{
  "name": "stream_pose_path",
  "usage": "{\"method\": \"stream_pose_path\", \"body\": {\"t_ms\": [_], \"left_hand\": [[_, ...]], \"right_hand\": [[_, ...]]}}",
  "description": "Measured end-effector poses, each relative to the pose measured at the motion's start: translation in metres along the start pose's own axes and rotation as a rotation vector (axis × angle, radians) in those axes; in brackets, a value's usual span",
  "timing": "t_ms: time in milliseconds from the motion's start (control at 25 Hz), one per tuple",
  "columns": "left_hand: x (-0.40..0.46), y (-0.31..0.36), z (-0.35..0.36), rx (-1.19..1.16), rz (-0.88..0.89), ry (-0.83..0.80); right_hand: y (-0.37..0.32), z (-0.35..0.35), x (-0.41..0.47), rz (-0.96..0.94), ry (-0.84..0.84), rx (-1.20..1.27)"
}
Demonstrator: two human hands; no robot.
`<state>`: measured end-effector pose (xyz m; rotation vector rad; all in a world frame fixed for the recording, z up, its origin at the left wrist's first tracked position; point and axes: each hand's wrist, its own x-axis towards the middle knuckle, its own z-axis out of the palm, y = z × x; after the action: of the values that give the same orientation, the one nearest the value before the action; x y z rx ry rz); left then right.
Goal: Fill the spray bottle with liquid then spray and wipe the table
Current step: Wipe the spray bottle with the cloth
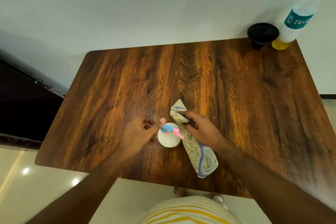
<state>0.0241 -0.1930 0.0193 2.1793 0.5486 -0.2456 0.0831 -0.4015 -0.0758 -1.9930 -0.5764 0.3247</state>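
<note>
A white spray bottle (168, 139) with a blue and pink trigger head stands upright near the middle of the wooden table (236, 87). My left hand (141, 130) rests just left of it, fingertips touching the head. My right hand (199, 126) presses on a rolled patterned cloth (200, 156) lying just right of the bottle, fingers curled over it. At the far right corner stand a clear plastic bottle (298, 14) with a teal cap and yellow liquid at its bottom, and a black funnel (262, 33) beside it.
A white wall runs behind the table's far edge. Dark furniture (23, 103) with cables sits to the left. Glossy floor tiles (36, 183) show below the table's near edge, along with my striped clothing and a foot.
</note>
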Motion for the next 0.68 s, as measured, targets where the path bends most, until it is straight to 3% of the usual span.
{"method": "stream_pose_path", "body": {"t_ms": [120, 240, 360, 440, 520, 680], "left_hand": [[0.003, 0.004, 0.012, -0.178, -0.11, -0.045], [0.009, 0.004, 0.008, -0.257, -0.159, -0.086], [0.016, 0.006, 0.003, -0.191, -0.169, -0.114], [0.022, 0.012, 0.0, -0.094, -0.142, -0.112], [0.026, 0.018, -0.002, 0.055, -0.081, -0.146], [0.025, 0.024, -0.002, 0.36, 0.101, -0.205]], "right_hand": [[0.003, 0.021, 0.004, -0.153, -0.147, -0.086], [0.027, 0.033, -0.005, -0.158, -0.169, -0.284], [0.053, 0.037, -0.027, -0.098, -0.19, -0.628], [0.062, 0.035, -0.034, -0.01, -0.278, -0.716], [0.058, 0.03, -0.03, 0.067, -0.214, -0.567], [0.015, 0.019, -0.018, 0.192, 0.267, -0.001]]}}
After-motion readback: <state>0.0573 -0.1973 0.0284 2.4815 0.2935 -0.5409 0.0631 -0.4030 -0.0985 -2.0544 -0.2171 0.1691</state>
